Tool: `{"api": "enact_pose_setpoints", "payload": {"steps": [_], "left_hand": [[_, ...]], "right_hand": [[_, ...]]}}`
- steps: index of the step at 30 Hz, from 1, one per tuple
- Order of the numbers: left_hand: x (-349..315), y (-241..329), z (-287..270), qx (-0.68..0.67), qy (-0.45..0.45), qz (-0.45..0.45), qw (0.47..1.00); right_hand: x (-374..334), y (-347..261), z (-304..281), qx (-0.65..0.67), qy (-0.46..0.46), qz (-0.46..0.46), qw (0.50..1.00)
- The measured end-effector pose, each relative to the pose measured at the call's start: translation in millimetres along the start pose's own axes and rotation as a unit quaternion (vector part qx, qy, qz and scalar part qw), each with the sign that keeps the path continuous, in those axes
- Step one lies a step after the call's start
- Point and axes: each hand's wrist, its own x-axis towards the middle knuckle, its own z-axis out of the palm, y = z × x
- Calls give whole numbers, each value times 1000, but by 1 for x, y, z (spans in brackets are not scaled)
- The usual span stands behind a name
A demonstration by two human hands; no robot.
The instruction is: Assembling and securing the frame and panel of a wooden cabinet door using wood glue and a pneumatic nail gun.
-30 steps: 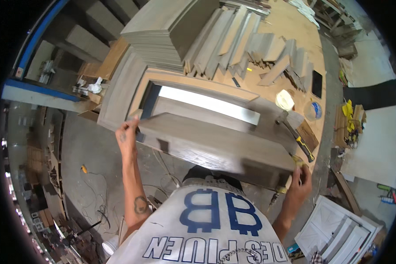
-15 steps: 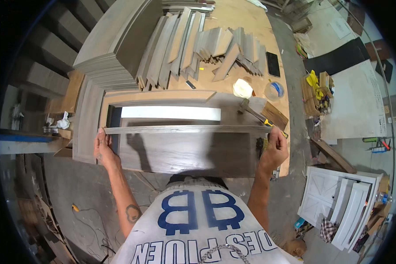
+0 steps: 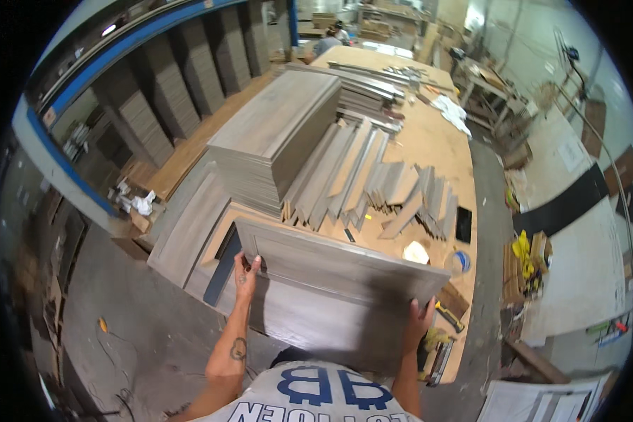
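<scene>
A grey-brown framed wooden panel [image 3: 330, 257], like a cabinet door, is tilted up over the bench with its broad face showing. My left hand [image 3: 245, 276] is closed on its left end, the thumb on the face. At the lower right corner my right hand [image 3: 420, 320] grips the other end, its fingers partly hidden. Below the held panel lies another flat grey-brown panel [image 3: 309, 313]. A dark strip [image 3: 223, 271] shows by my left hand. Close to my right hand is a tool with a yellow-and-black handle [image 3: 449, 316], its head hidden behind the held panel.
Beyond the panel stand a tall stack of grey panels [image 3: 267, 130] and several mitred wood strips [image 3: 341, 169]. A phone [image 3: 463, 224], a white glue tub [image 3: 416, 253] and a clear round container [image 3: 461, 262] lie along the bench's right side. Shelving with a blue beam [image 3: 133, 53] stands left.
The held panel has turned from nearly edge-on to showing its broad face. Both hands have kept hold of its ends. The view has tilted up, bringing in more of the far bench.
</scene>
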Motion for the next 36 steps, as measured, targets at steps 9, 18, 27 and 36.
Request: {"api": "enact_pose_setpoints", "payload": {"steps": [9, 18, 27, 36], "left_hand": [[-59, 102, -83, 99, 116, 52, 987], [-80, 1, -308, -104, 343, -79, 930], [-32, -31, -392, -188, 465, -184, 845], [30, -47, -319, -61, 436, -120, 890]], "right_hand": [[6, -93, 22, 27, -31, 90, 995], [-57, -204, 308, -19, -284, -6, 959], [-60, -155, 674, -175, -522, -112, 827], [13, -67, 826, -327, -573, -51, 750]]}}
